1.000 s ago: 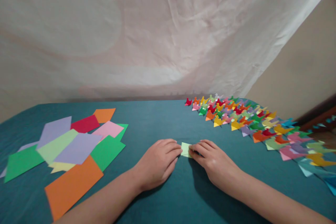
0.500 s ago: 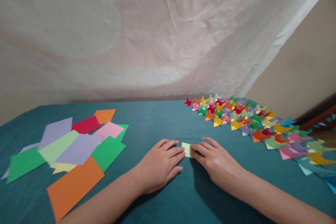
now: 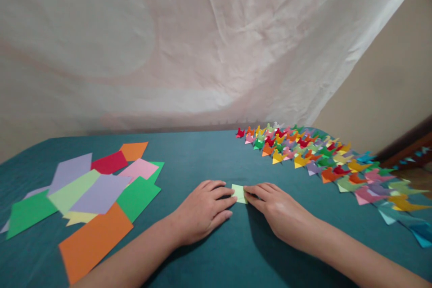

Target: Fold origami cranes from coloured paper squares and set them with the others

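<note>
A small light green folded piece of paper lies on the dark green tablecloth between my two hands. My left hand rests flat with its fingers spread, and its fingertips touch the paper's left edge. At the other side, my right hand has its fingers bent together on the right end of the paper, covering that edge. The right thumb and the underside of those fingers are hidden.
Several loose coloured paper sheets lie overlapping at the left. Rows of small folded paper birds stand along the right side. A pale hanging cloth rises behind the table's far edge.
The view has shifted slightly. A little more of the pale green paper shows between my hands, and my right index finger has come down closer to the other fingers.
</note>
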Available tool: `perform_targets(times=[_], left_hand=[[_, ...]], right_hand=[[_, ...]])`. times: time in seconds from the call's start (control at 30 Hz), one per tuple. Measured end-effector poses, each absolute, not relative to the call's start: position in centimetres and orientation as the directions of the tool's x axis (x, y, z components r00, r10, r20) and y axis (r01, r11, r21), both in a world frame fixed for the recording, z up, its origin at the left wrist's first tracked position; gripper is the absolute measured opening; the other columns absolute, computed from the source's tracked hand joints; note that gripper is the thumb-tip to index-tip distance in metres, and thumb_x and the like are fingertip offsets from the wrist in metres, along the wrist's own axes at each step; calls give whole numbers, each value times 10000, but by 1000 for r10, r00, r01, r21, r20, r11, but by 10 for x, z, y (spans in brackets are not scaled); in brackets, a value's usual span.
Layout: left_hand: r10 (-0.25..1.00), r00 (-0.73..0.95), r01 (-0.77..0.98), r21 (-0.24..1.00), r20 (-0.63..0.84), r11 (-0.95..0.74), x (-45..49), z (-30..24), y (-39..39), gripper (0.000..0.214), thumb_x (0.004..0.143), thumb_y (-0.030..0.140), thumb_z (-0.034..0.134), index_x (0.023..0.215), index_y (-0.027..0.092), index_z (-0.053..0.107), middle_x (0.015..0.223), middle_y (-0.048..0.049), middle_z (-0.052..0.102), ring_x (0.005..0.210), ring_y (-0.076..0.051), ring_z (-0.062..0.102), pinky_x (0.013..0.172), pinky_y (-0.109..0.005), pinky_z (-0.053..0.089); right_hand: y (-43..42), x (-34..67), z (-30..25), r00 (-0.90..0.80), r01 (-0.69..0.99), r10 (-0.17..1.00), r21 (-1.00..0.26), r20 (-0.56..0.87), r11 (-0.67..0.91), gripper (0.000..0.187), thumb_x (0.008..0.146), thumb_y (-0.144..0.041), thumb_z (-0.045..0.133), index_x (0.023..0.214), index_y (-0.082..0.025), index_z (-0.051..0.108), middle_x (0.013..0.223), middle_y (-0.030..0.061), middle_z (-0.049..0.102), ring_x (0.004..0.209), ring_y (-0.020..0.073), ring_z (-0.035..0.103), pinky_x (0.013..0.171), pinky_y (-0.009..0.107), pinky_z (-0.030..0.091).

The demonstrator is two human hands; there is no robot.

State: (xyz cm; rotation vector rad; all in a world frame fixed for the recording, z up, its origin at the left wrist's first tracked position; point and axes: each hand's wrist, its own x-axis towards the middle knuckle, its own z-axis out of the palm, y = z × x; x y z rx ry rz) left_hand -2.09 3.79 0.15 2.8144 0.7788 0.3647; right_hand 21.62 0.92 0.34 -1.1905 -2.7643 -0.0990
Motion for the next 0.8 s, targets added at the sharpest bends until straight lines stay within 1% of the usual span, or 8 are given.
perform_targets(times=[0.07,0.13,0.3,0.53,0.63,0.8], left_hand=[[531,828,482,257,181,-838,-21,1,39,331,938,348,397,1232,265,523,1259,-32,548,1196,-233,424,1004,-423,322],[537,824,486,259,180,-834,-21,0,39,336,937,352,396,1238,267,519,1260,-32,547,1195,-238,423,1003,-433,325],[544,818,489,273,185,-829,-20,1,37,341,931,340,410,1251,272,508,1252,-31,550,1195,-230,423,1000,-423,343],[541,820,482,281,188,-830,-21,1,37,348,930,336,412,1256,260,505,1253,-43,548,1188,-233,426,1004,-433,344],[543,820,484,286,184,-827,-21,0,37,351,928,336,416,1260,261,500,1254,-43,547,1191,-233,422,1006,-433,342],[536,821,474,290,196,-831,-20,-1,37,351,924,332,424,1256,258,506,1253,-51,546,1197,-226,426,1013,-428,345]], right_hand=[[8,216,3,-672,734,726,5,147,679,420,755,-31,485,1142,-153,596,1166,103,597,1012,202,538,869,351,437],[6,213,1,-661,744,731,27,169,667,407,762,-23,474,1133,-135,599,1156,109,602,1001,208,542,867,352,444],[2,206,-5,-657,751,711,136,250,646,377,776,-25,480,1133,-88,582,1100,143,615,971,230,553,845,380,462],[2,202,-5,-652,757,729,216,207,616,351,795,-54,519,1140,-92,574,1085,124,600,933,233,549,799,373,470],[4,201,-4,-645,762,741,225,186,607,327,797,-66,532,1119,-89,583,1039,118,601,907,232,545,774,362,467],[6,200,-4,-634,772,750,199,187,604,278,813,-68,527,1079,-113,595,960,94,598,865,211,542,749,340,461]])
